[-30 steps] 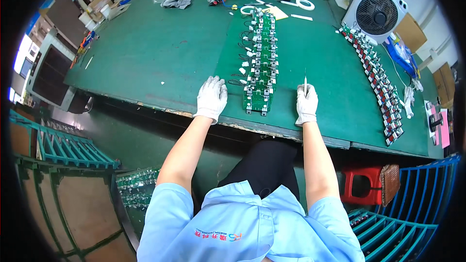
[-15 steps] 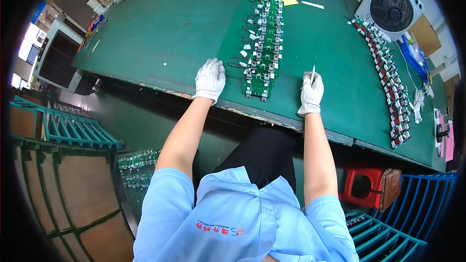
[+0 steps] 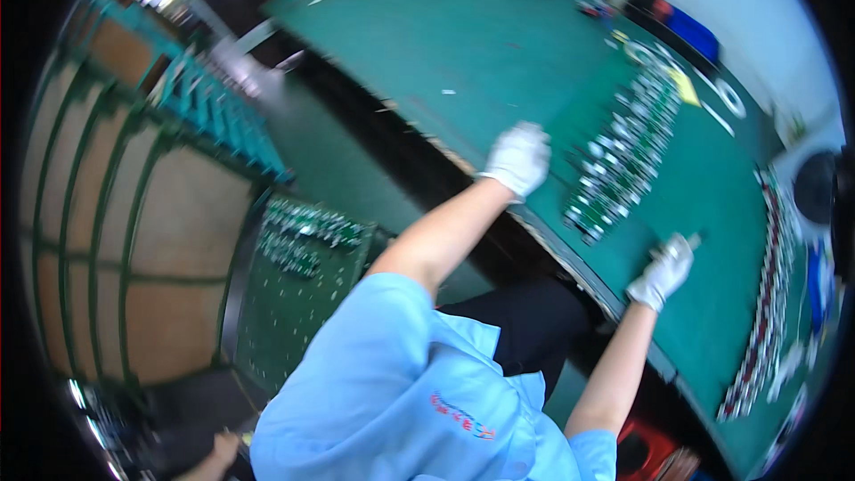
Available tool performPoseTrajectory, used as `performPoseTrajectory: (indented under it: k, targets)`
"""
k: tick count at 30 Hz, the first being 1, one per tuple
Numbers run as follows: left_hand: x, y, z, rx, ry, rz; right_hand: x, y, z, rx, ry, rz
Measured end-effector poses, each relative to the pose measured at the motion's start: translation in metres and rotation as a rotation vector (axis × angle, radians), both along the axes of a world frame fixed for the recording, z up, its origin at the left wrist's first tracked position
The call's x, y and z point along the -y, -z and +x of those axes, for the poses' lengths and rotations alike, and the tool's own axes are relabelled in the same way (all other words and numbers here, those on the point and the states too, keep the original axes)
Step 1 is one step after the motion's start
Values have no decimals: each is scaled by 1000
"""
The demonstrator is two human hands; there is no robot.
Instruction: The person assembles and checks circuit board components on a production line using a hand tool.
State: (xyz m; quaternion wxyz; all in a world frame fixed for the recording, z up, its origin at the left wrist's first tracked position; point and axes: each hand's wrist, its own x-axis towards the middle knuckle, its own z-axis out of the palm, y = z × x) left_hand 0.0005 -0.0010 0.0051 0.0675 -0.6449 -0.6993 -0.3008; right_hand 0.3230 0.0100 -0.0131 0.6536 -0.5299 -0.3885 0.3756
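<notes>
A row of green circuit boards (image 3: 631,147) with white and dark parts lies on the green table (image 3: 427,44), between my two hands. My left hand (image 3: 519,160), in a white glove, rests at the table's near edge left of the boards, its fingers stretched out and nothing seen in them. To the right of the boards is my right hand (image 3: 663,273), also gloved. Its fingers are closed around a slim, pointed tool (image 3: 696,240), too blurred to name more exactly; its tip points away from me.
A long row of small red-and-black parts (image 3: 766,303) stands at the right, beside a fan (image 3: 815,191). White tape (image 3: 730,100) lies at the back. More boards (image 3: 307,227) sit on a green surface at the left, near wooden panels (image 3: 178,285). Another person's hand (image 3: 224,447) shows at lower left.
The view has swung left and tilted, so the table and both hands appear further right. More of the boards at the left and another person's hand have come into view. My grasp looks the same.
</notes>
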Motion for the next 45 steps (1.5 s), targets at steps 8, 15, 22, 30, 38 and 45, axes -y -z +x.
performPoseTrajectory:
  k: [8,15,22,30,38,45]
  targets:
    - [6,24,6,65,-47,108,6,-4,7,159,23,63]
    - [6,12,5,131,-78,31,-8,18,25,143,-57,91]
    - [9,3,3,125,-155,13,-8,14,23,246,-35,52]
    - [6,11,3,200,-134,-74,-6,14,25,231,-51,41]
    - [2,20,5,193,-125,24,3,-3,8,282,8,5]
    - [85,26,-56,544,-350,765,-5,9,18,216,-20,-25]
